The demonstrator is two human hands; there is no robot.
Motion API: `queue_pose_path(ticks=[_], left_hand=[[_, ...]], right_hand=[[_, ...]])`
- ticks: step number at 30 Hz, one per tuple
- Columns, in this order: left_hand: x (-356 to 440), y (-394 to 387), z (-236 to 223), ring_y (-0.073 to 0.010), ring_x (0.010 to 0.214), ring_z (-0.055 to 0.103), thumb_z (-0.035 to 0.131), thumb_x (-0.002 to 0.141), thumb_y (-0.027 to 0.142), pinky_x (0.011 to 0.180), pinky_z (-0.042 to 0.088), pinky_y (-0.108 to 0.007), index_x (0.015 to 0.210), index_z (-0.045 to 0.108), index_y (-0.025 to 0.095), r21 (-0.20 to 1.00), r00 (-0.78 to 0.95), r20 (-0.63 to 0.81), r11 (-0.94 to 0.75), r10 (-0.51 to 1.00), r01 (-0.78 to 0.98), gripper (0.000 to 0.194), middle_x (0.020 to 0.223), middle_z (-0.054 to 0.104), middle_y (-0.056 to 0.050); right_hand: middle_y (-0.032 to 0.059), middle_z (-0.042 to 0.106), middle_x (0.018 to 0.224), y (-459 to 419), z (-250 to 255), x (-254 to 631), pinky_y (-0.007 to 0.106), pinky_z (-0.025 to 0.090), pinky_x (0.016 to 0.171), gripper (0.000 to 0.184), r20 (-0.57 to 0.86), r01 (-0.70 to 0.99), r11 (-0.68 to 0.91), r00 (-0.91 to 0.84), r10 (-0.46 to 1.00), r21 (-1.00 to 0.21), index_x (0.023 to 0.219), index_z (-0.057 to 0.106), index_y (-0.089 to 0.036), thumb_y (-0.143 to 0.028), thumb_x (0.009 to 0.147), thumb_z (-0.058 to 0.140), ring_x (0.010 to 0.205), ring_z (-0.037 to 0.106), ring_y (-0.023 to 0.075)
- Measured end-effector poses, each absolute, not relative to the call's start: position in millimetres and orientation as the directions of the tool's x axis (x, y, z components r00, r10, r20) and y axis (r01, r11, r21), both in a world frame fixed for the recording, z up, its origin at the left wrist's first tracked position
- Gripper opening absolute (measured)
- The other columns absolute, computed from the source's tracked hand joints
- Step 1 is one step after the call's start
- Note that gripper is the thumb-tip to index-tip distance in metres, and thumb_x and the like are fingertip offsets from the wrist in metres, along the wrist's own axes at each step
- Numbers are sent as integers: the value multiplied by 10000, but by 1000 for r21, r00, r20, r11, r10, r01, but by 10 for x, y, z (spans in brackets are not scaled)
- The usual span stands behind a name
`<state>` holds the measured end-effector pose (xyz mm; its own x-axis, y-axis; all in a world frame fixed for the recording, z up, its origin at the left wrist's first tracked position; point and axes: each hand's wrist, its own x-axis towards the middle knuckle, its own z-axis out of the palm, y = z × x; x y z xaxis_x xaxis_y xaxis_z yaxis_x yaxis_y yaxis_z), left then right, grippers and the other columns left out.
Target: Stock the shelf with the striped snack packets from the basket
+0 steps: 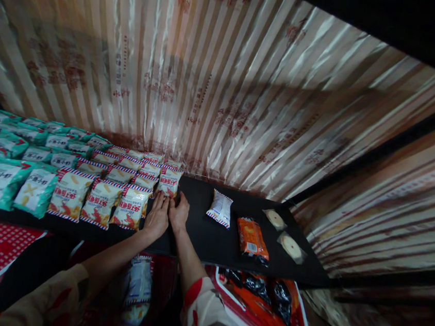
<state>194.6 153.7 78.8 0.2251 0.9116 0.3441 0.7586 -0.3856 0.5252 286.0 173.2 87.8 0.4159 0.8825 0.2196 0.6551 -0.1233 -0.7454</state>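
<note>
Both hands are at the near end of a white and red snack bag (169,183) in the rightmost column of the shelf display. My left hand (157,217) has its fingers against the lower left of that bag. On its lower right side, my right hand (179,213) has thumb and fingers at the edge, so the bag is held between the two hands. Beside my left hand, a matching snack bag (132,206) leans upright at the front of the neighbouring column. The undersides of my fingers are hidden.
Teal snack bags (36,188) fill the left of the black shelf (197,238). Rightward lie a face-down bag (220,208), an orange packet (252,239) and two round wrapped items (291,246). Below are red baskets (304,317). A striped plastic sheet (195,77) hangs behind.
</note>
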Motion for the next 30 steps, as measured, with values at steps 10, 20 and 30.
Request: queue_pose_path(ticks=[10, 20, 30], left_hand=[[1844, 1162, 802, -246, 1232, 427, 359, 798, 56, 1027, 382, -427, 1186, 518, 47, 525, 290, 349, -442, 891, 727, 419, 1292, 496, -192], [1602, 569, 734, -216, 1015, 537, 364, 867, 177, 922, 460, -377, 1117, 560, 125, 568, 358, 461, -580, 812, 584, 322, 1080, 606, -122], [1234, 46, 381, -219, 886, 565, 331, 854, 207, 832, 487, -392, 965, 610, 157, 623, 466, 372, -588, 803, 516, 305, 930, 623, -113]], right_hand=[[118, 646, 1067, 1266, 899, 2742, 344, 411, 929, 354, 304, 558, -37, 505, 808, -829, 1062, 614, -116, -236, 796, 412, 1004, 561, 203], [78, 670, 944, 577, 806, 2458, 292, 456, 851, 308, 262, 388, 65, 480, 837, -919, 931, 631, -157, -242, 833, 352, 893, 608, 164], [63, 660, 792, -66, 508, 2181, 262, 469, 768, 313, 274, 470, 73, 375, 886, -880, 792, 632, -182, -163, 807, 320, 787, 607, 159]])
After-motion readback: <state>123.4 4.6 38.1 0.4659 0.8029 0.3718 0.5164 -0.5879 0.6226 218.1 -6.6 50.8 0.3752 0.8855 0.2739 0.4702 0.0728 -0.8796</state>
